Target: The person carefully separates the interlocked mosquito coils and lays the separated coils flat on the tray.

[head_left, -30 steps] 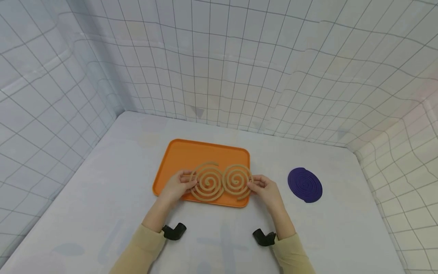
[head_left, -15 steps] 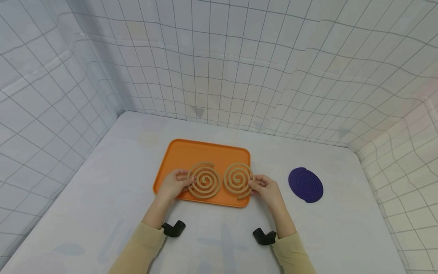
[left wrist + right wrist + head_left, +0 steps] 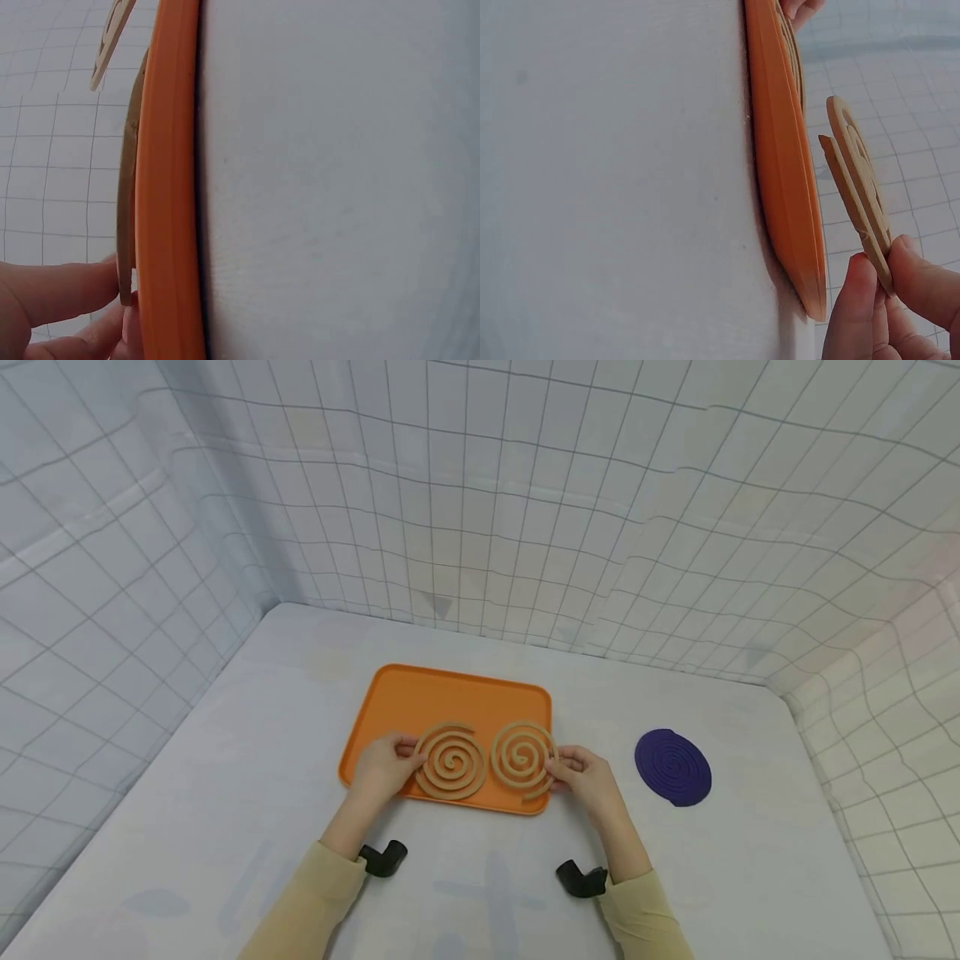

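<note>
Two tan mosquito coils are held side by side in the head view, with a narrow gap between them. The left hand (image 3: 382, 767) pinches the outer edge of the left coil (image 3: 452, 763), which lies just inside the near rim of the orange tray (image 3: 457, 687). Thumb and fingers of the right hand (image 3: 591, 779) pinch the right coil (image 3: 521, 758) at its outer edge. In the right wrist view this right coil (image 3: 861, 187) is tilted and raised clear of the tray. From the left wrist, the left coil (image 3: 126, 217) appears edge-on, close along the tray's rim.
A dark purple disc with spiral grooves (image 3: 672, 767), like nested coils, lies on the white table to the right of the tray. Grid-patterned white cloth walls (image 3: 487, 527) rise behind and at both sides. Black wrist mounts (image 3: 384, 860) sit on the forearms.
A second ago the coils met at their edges; now they are apart. The left hand has drawn its coil leftward and lowered it to the tray. The right hand has hardly moved.
</note>
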Demonstrator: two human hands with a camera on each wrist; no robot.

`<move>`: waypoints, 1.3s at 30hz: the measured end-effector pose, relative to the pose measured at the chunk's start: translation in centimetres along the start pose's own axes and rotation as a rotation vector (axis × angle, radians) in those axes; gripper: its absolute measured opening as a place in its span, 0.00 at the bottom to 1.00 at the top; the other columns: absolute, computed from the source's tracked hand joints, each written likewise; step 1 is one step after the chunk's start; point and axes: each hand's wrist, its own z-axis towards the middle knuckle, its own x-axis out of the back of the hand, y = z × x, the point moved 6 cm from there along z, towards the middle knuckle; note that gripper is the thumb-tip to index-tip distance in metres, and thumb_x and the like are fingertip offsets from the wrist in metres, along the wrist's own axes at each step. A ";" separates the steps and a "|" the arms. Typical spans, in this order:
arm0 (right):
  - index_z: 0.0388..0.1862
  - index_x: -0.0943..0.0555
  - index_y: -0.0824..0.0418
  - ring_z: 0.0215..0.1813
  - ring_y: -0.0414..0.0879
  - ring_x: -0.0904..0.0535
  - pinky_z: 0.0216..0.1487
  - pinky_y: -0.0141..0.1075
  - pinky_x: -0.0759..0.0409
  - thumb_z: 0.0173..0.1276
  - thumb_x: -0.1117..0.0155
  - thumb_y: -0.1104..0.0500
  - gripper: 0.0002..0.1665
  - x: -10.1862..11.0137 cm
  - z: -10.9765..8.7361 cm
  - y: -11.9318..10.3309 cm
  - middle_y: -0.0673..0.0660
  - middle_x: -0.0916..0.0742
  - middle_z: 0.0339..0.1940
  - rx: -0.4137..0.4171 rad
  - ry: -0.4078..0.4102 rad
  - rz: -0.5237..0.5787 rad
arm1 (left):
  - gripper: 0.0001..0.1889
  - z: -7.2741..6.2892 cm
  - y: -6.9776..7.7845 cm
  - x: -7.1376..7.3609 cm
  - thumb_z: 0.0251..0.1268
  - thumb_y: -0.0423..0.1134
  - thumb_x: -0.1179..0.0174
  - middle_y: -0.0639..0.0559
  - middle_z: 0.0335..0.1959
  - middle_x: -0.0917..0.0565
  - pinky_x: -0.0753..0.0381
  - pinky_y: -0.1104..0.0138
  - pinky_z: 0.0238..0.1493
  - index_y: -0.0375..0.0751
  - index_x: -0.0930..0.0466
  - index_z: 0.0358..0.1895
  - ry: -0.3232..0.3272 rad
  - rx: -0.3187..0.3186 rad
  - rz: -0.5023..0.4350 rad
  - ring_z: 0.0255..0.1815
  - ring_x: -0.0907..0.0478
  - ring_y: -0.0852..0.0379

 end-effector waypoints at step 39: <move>0.48 0.21 0.67 0.21 0.40 0.24 0.25 0.32 0.26 0.66 0.32 0.56 0.17 -1.6 -2.3 -1.8 0.54 0.15 0.22 0.181 0.179 -0.551 | 0.12 0.4 -0.3 0.4 0.58 0.32 0.32 0.44 0.36 0.18 0.24 0.60 0.38 0.35 0.23 0.43 0.021 0.033 0.075 0.37 0.21 0.50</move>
